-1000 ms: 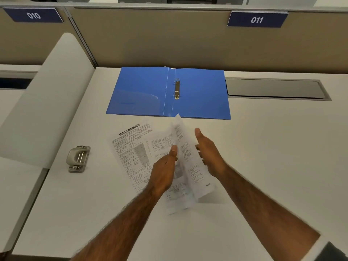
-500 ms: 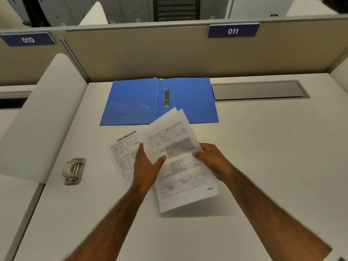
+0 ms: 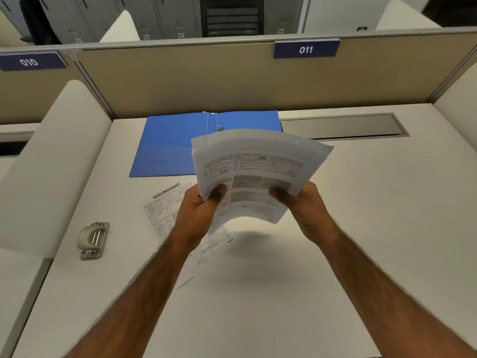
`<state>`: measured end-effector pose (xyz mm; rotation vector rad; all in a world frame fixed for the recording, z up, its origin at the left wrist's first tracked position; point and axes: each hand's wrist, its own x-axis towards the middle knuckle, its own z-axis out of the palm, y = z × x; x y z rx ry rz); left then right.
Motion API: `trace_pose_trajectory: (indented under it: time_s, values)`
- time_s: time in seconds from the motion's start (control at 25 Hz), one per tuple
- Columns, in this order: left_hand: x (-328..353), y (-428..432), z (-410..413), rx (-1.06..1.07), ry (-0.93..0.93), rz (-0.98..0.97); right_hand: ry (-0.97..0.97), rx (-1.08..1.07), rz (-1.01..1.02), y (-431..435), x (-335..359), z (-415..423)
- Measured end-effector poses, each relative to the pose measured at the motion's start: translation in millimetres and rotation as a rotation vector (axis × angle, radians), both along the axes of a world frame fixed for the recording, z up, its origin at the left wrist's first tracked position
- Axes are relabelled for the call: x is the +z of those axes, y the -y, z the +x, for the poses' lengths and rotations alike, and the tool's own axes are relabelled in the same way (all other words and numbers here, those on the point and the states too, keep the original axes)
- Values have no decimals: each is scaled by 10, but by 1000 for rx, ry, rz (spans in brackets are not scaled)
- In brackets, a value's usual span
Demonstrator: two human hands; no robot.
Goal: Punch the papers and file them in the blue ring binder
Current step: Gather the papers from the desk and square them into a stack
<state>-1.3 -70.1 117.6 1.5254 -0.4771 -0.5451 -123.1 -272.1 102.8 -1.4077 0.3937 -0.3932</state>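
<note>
A thin stack of printed papers (image 3: 255,166) is lifted off the desk and held in front of me. My left hand (image 3: 200,210) grips its lower left edge and my right hand (image 3: 303,205) grips its lower right edge, thumbs on top. Another printed sheet (image 3: 165,208) lies flat on the desk under my left arm. The blue ring binder (image 3: 170,143) lies open at the back of the desk, its ring mechanism (image 3: 220,129) partly hidden by the held papers. A grey hole punch (image 3: 93,240) sits at the desk's left edge.
The white desk (image 3: 361,228) ends at a beige partition (image 3: 206,81) with a sign 011. A grey cable tray lid (image 3: 343,126) is set in the desk to the right of the binder. A white curved side panel (image 3: 51,156) stands on the left.
Both hands have raised the stack from the desk and turned it to face me. The left hand has moved from the sheet on the desk to the stack's lower left edge.
</note>
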Motion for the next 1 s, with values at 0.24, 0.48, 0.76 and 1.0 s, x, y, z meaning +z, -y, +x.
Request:
trace_pose_trajectory:
  time_s: [0.24, 0.48, 0.76, 1.0]
  values:
    - [-134, -12, -65, 112, -41, 67, -175, -52, -101, -108, -85, -17]
    - [-279, 42, -107, 134, -34, 69, -156, -101, -95, -146, -125, -9]
    - [-220, -81, -17, 316, 27, 77, -228, -79, -270, -236, -88, 217]
    - [-442, -650, 427, 429, 107, 417, -410, 72, -375, -665, -258, 902]
